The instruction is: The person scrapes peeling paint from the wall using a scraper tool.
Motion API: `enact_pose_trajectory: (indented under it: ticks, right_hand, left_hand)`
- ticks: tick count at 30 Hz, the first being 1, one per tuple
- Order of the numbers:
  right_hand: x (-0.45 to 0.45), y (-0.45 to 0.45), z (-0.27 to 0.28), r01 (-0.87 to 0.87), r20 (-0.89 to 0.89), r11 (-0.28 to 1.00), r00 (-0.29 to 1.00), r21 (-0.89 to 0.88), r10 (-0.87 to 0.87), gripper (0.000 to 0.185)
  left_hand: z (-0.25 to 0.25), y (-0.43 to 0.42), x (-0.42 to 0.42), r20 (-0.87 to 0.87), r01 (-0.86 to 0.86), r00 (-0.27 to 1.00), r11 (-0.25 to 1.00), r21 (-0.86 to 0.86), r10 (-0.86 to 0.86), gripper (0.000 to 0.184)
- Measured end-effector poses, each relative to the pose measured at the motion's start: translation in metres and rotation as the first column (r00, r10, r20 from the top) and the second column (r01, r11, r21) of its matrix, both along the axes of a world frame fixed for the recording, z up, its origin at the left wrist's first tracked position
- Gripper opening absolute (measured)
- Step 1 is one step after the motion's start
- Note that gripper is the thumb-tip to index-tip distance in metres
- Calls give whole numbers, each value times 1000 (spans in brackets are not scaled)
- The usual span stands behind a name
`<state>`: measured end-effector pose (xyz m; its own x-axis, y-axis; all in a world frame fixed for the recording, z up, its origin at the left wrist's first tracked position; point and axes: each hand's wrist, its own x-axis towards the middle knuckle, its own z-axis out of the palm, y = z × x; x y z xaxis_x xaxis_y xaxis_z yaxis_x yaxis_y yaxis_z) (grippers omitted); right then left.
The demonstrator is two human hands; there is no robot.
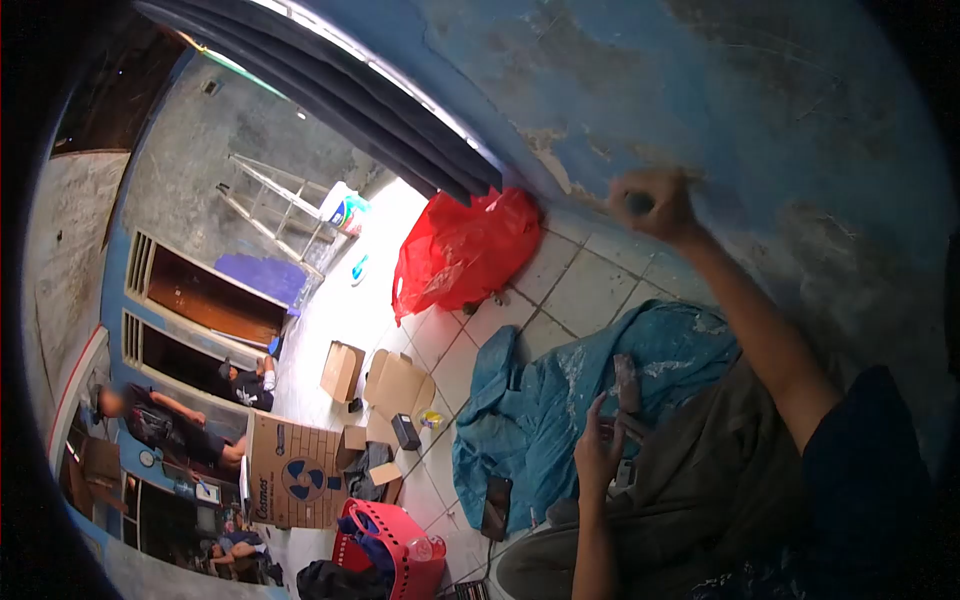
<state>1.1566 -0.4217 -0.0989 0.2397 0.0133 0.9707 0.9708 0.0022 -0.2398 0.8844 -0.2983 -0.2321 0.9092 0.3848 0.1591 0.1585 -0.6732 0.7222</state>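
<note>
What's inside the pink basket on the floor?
Dark blue fabric shows inside the pink basket. Whatever lies beneath the fabric is covered, so I can't tell.

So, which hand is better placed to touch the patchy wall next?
Probably the right hand: it is raised close by the patchy wall, while the left hand is lower, near the blue cloth.

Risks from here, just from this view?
The wall is patchy and worn, so the raised right hand might bring flakes or dust down if it rubs there. The dark phone at the edge of the bunched teal cloth could get dragged or scratched if the cloth is tugged.
</note>
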Motion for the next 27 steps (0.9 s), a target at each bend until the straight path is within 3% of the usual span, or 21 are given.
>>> enact_pose_trajectory:
  ticks: [1,2,4,7,8,11,14,15,17,19,21,24,26,27]
  right_hand:
    - [2,1,1,221,-94,974,970,-48,-225,24]
    - [-3,4,-2,215,-92,975,971,-46,-219,24]
    - [-33,3,15,59,20,990,998,-129,-57,14]
    - [-38,-2,26,140,114,982,985,-129,-125,12]
    - [-24,-4,19,99,-4,990,995,-105,-100,10]
    - [1,6,-14,28,-95,998,995,-59,-34,9]
    - [-32,13,6,-6,89,998,996,-68,12,8]
    - [-42,7,16,124,100,979,989,-162,-109,10]
    - [-15,4,6,173,14,968,985,-184,-173,9]
    - [12,13,-19,45,-59,995,997,-89,-51,7]
    - [-16,18,-9,-52,10,991,999,-123,53,5]
    - [-39,11,10,21,-18,943,999,-333,-29,13]
    - [-12,15,-4,-28,-9,994,1000,-104,27,9]
    - [-11,14,-9,-20,-16,994,1000,-105,18,9]
  left_hand:
    - [1,0,0,14,7,1000,1000,-28,-6,46]
    - [1,0,1,47,-8,999,995,-94,13,46]
    - [1,4,3,42,-21,999,998,-58,23,46]
    - [-1,2,4,43,-20,999,999,-49,22,45]
    - [-1,1,3,56,-7,998,998,-65,11,45]
    - [0,0,1,31,8,1000,1000,-20,-7,45]
    - [-2,0,2,64,22,998,998,-59,-18,45]
    - [-3,-1,2,79,8,997,997,-73,-2,45]
    - [-4,-2,1,67,26,998,998,-62,-22,44]
    - [-3,-4,0,58,26,998,994,-106,-20,42]
    - [-4,-3,1,76,85,994,996,-34,-83,38]
    - [-13,-4,5,110,83,991,991,-108,-71,37]
    - [-10,-7,3,117,80,990,995,-66,-72,35]
    - [-10,-7,1,110,89,991,994,-67,-81,35]
